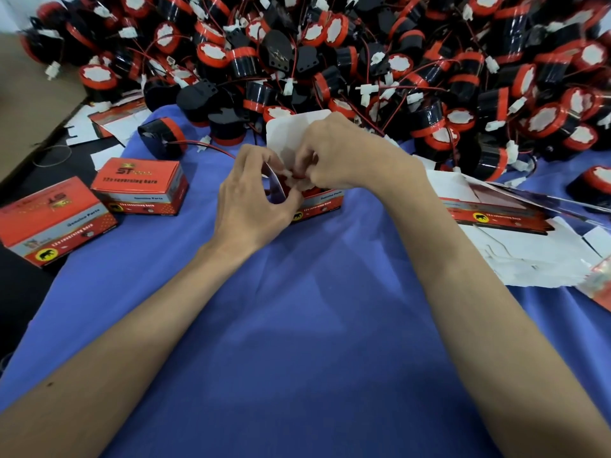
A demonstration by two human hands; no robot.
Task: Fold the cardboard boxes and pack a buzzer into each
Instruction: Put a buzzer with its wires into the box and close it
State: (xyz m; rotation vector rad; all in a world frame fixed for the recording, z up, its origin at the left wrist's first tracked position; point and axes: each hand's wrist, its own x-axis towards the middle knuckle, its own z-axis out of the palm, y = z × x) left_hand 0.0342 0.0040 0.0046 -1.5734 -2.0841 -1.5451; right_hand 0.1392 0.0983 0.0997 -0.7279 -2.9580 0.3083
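The open box (319,201) stands on the blue-covered table (297,325) with its white lid flap (291,127) upright. The left grip (254,196) curls round and pinches a side flap (274,183). The right grip (344,153) pinches the tabs over the mouth. Whether a buzzer lies inside is hidden. Forcing a tab could crease or tear it, or the box could skew. Behind the box, the buzzer pile (330,44) could slide against it. Left of it stand two closed boxes (139,186).
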